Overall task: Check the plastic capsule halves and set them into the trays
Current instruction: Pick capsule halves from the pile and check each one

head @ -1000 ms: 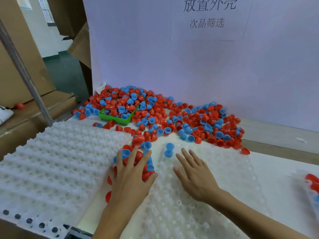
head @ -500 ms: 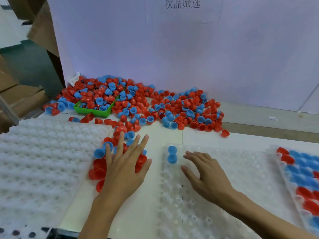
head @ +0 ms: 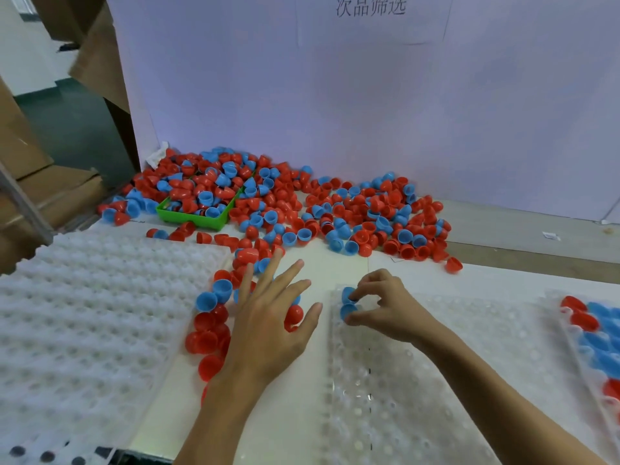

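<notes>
At the far-left corner of the clear tray [head: 419, 380], right hand [head: 389, 308] pinches a blue capsule half [head: 347, 311], second blue half [head: 347, 293] touching behind. Left hand [head: 271, 325] spread flat over loose halves [head: 209, 325] on worktop [head: 295, 414]; main pile [head: 335, 209] far.

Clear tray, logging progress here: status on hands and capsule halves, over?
Left hand flat over loose halves. Right hand pinching blue half at clear tray corner. Nothing blocking.
</notes>
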